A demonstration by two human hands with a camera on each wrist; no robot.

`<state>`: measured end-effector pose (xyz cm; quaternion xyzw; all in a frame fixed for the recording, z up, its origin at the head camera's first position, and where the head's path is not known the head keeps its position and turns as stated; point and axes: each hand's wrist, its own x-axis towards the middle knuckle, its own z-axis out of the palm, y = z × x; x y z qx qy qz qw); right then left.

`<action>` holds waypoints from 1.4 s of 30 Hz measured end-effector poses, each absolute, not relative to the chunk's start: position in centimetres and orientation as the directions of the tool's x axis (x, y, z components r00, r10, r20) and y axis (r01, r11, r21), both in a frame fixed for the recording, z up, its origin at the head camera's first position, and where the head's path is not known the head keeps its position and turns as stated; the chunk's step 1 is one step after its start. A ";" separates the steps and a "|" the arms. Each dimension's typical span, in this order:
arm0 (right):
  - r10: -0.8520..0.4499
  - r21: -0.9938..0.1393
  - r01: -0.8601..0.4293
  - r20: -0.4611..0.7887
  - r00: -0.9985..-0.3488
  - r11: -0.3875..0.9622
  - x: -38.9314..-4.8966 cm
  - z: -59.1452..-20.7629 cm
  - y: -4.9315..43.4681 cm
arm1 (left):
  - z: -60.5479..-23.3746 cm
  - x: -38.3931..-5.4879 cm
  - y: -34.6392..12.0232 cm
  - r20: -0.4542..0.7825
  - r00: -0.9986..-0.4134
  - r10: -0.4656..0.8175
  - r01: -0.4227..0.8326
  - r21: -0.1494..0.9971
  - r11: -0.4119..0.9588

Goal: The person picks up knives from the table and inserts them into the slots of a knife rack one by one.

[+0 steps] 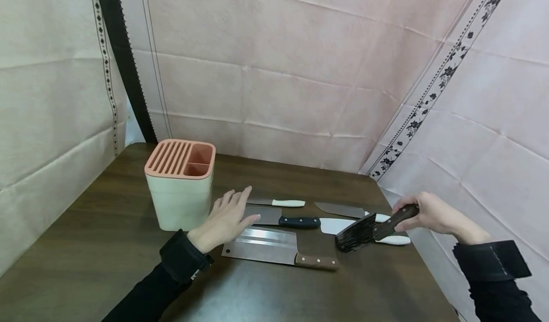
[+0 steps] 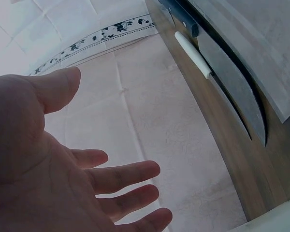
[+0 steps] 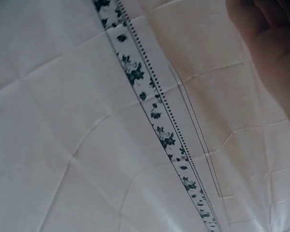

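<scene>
My right hand (image 1: 424,212) grips the dark wooden handle of a brush (image 1: 357,234), whose black bristles point left and down over the knives. In the right wrist view only part of the right hand (image 3: 275,48) shows, at the upper right. My left hand (image 1: 225,221) is held over the left ends of the knives, fingers spread, with nothing in it; the left wrist view shows its bare palm (image 2: 43,179). Beneath and beside it lie a cleaver (image 1: 266,246) with a brown riveted handle, a black-handled knife (image 1: 299,222) and a small white-handled knife (image 1: 288,203).
A pale green knife holder (image 1: 180,205) with a pink slotted top stands left of the left hand. Two more white-handled knives, one grey-bladed (image 1: 340,210) and one white-bladed (image 1: 394,240), lie near the brush. Cloth (image 1: 279,74) hangs behind and beside the wooden table (image 1: 86,265).
</scene>
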<state>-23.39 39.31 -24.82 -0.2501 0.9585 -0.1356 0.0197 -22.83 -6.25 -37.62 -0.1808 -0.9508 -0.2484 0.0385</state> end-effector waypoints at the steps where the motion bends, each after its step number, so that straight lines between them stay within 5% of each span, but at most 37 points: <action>1: -0.475 -0.290 -0.463 0.032 -0.879 0.837 -23.4 -24.8 39.1 | -37.6 -22.8 -6.2 0.165 -0.931 0.325 0.364 0.457 0.812; 15: -0.397 -0.547 -0.400 0.132 -0.909 0.735 -24.6 -25.8 37.0 | -37.7 -22.8 -6.3 0.158 -0.930 0.331 0.366 0.476 0.800; 29: -0.243 -0.593 -0.252 0.098 -0.965 0.765 -25.5 -25.3 34.6 | -37.2 -22.8 -6.1 0.158 -0.928 0.339 0.372 0.487 0.791; 42: -0.272 -0.591 -0.306 0.150 -0.951 0.746 -26.0 -24.1 31.7 | -36.9 -23.0 -5.7 0.119 -0.926 0.358 0.365 0.524 0.769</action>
